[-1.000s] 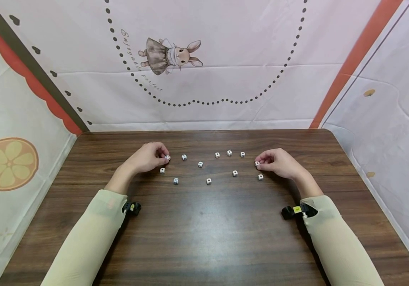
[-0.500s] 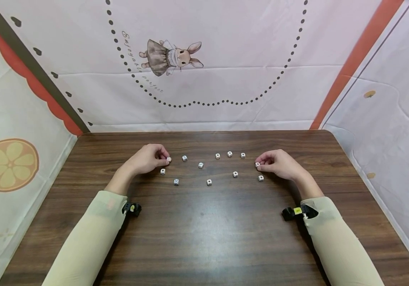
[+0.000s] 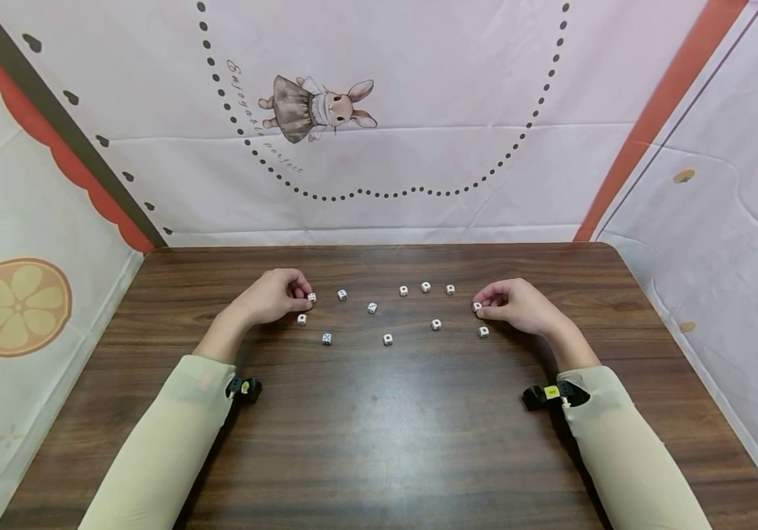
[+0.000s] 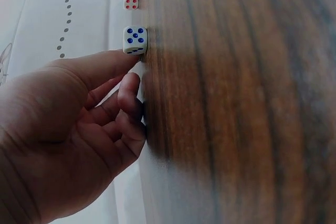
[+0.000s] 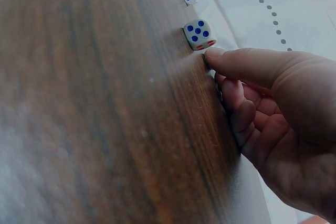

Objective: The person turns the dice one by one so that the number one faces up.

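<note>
In the head view my left hand (image 3: 273, 296) pinches a small white die (image 3: 312, 297) between thumb and fingers at the far left of the group. A second die (image 3: 302, 319) lies just on the near side of it. On the other side my right hand (image 3: 518, 303) pinches a die (image 3: 477, 306) the same way, with a loose die (image 3: 483, 332) close below the thumb. In the left wrist view, a die with five blue dots (image 4: 135, 40) overlaps the thumb tip. A similar die (image 5: 199, 34) appears beside the thumb tip in the right wrist view.
Between the hands several dice lie spread out, among them one at the back (image 3: 426, 287), one in the middle (image 3: 372, 308) and one nearer (image 3: 388, 339). The brown wooden table (image 3: 379, 442) ends against a printed cloth (image 3: 445, 88) at the back.
The die in the left fingers has turned, so a different face shows on top than one second ago. The right hand and the loose dice stay put.
</note>
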{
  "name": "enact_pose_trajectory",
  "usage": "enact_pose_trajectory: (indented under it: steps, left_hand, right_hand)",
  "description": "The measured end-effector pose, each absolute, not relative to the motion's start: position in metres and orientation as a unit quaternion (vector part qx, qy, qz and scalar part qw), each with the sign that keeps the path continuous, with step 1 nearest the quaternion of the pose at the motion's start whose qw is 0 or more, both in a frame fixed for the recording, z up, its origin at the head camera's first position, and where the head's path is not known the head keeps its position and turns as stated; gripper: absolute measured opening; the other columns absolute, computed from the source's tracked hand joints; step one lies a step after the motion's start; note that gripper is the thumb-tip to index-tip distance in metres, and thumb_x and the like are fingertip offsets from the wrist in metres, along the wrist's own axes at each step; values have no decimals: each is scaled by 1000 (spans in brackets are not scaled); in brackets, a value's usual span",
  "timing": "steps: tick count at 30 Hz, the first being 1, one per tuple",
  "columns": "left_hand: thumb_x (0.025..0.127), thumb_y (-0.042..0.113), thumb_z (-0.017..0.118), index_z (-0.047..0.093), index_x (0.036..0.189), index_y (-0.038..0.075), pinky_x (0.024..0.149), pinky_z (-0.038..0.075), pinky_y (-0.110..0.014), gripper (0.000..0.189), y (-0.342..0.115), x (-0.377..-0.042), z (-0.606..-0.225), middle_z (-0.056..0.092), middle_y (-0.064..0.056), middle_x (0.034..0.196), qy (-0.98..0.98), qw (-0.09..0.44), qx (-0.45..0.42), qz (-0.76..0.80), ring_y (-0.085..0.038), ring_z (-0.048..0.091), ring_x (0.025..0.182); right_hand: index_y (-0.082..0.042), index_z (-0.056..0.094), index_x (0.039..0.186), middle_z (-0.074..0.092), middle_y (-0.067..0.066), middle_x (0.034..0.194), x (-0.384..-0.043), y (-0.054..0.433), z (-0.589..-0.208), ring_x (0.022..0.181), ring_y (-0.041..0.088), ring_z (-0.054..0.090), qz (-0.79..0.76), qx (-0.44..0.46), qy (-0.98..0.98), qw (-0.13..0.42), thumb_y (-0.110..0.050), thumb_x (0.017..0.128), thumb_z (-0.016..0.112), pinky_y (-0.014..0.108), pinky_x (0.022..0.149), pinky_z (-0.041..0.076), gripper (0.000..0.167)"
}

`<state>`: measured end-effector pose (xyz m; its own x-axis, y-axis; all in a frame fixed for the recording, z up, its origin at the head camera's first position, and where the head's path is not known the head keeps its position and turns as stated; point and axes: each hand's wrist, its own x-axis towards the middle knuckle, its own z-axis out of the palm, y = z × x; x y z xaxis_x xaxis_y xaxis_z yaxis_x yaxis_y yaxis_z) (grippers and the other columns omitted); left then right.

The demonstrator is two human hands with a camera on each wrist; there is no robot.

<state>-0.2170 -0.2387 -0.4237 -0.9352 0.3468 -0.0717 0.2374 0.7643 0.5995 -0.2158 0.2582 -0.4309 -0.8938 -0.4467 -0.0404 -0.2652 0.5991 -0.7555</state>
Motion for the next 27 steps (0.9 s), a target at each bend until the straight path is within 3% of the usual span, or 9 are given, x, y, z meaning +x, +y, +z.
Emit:
enact_pose_trajectory:
  steps: [8,27]
  left_hand:
    - [96,4,77,73,132,15,80,46,-40,37,-240,-217,-424,66,-2,94,926,99,195,307,-20,59,85]
    - [92,12,83,77,103,12,81,47,-38,12,-239,-219,-428,68,1,88,934,72,197,290,-18,62,85]
  right_hand:
    - [-3,79,107,72,4,86,-216,258,-432,78,16,63,-395,-198,890,111,-10,93,83,25,70,49,16]
    - [-2,79,108,72,5,87,-216,258,-431,79,16,63,-399,-197,888,116,-11,94,83,24,70,48,18]
